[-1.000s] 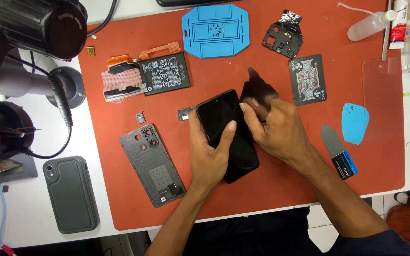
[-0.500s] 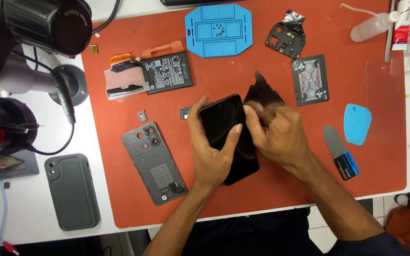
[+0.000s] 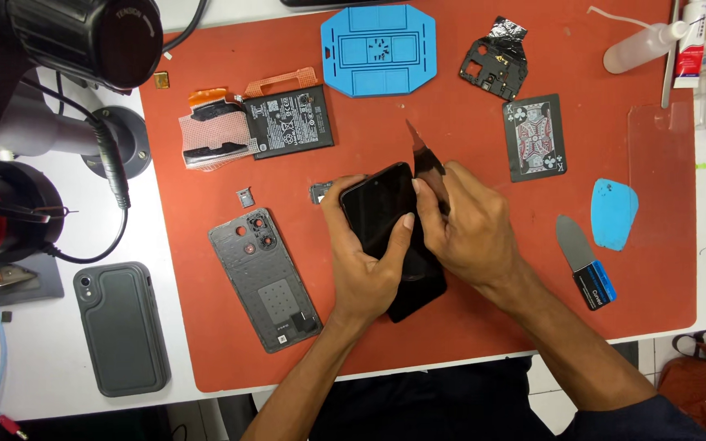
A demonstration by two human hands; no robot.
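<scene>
Phone (image 3: 386, 220), glossy black slab, clasped by left hand (image 3: 365, 265), right hand (image 3: 467, 237) pinching dark film (image 3: 425, 157), orange mat (image 3: 484, 327).

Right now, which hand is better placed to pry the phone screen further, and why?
Probably the right hand: it already has the thin pry tool at the phone edge, while the left hand steadies the phone.

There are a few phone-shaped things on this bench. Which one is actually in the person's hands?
The glossy black phone at the mat's centre, gripped by both hands. The grey back cover and the grey case lie untouched to the left.
</scene>
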